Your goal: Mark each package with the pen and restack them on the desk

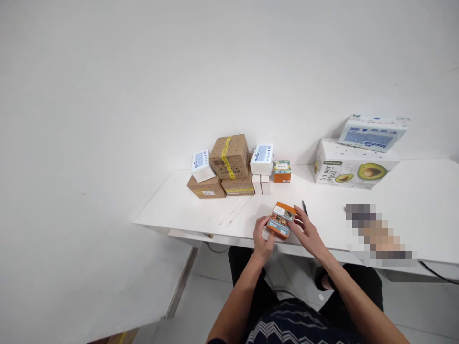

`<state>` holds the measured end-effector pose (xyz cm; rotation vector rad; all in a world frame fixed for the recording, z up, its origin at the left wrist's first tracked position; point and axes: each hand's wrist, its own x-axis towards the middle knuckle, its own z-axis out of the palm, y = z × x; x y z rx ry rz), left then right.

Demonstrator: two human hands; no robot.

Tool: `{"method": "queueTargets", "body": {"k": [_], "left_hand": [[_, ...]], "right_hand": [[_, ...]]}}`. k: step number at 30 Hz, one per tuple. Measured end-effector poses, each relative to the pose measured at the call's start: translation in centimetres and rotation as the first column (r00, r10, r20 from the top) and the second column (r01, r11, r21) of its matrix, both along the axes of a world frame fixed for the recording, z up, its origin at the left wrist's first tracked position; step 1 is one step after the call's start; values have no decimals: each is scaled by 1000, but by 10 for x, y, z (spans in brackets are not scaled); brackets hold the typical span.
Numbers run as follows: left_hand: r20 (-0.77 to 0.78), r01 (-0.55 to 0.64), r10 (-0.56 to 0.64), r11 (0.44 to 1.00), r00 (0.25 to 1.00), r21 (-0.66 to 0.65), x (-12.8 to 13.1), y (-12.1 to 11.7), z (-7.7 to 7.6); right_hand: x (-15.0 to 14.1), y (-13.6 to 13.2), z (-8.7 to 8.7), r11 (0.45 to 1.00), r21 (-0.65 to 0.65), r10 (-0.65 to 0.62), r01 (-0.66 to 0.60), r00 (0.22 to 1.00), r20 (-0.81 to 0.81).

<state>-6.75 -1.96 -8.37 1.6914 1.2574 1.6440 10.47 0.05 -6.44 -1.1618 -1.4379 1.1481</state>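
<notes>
A small orange box (281, 219) with a printed picture label is held tilted just above the white table (186, 210), near its front edge. My left hand (263, 236) grips the box's lower left corner with curled fingers. My right hand (306, 232) holds the box's right side, fingers wrapped along its edge. A dark pen-like object (304, 207) lies on the table right behind my right hand.
At the back of the table stands a cluster of brown cardboard boxes (229, 156), white packets (262, 159) and another small orange box (282, 171). To the right sit an avocado-printed carton (353, 169) with a blue-and-white package (376, 132) on top.
</notes>
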Motion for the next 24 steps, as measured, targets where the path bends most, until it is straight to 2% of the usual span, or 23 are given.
{"method": "queueTargets", "body": {"k": [4, 7, 10, 12, 14, 16, 19, 21, 24], "left_hand": [[-274, -45, 88, 986, 958, 160, -1, -9, 13], [-453, 0, 89, 981, 887, 192, 4, -12, 18], [-527, 40, 59, 984, 848, 175, 13, -15, 16], [-534, 59, 28, 988, 845, 145, 16, -17, 12], [-477, 48, 15, 992, 879, 120, 15, -18, 7], [-350, -22, 52, 996, 935, 89, 10, -20, 0], [-181, -130, 118, 990, 976, -58, -1, -23, -7], [-165, -112, 86, 981, 983, -160, -6, -26, -10], [-236, -29, -18, 980, 972, -195, -7, -28, -15]], "right_hand": [[-7, 1, -4, 998, -56, 17, -24, 992, -124], [-6, 2, -11, 989, -144, -53, 43, 996, -71], [3, 3, -14, 988, -105, -113, 113, 994, 13], [10, 4, -12, 990, -59, -126, 128, 991, 46], [15, 2, -9, 990, -52, -124, 128, 990, 68], [17, -2, -7, 991, -78, -104, 110, 992, 78], [16, -11, -3, 989, -139, -41, 53, 996, 84], [15, -13, -3, 985, -164, -28, 45, 994, 106], [14, -8, -3, 991, -120, -39, 57, 989, 143]]}}
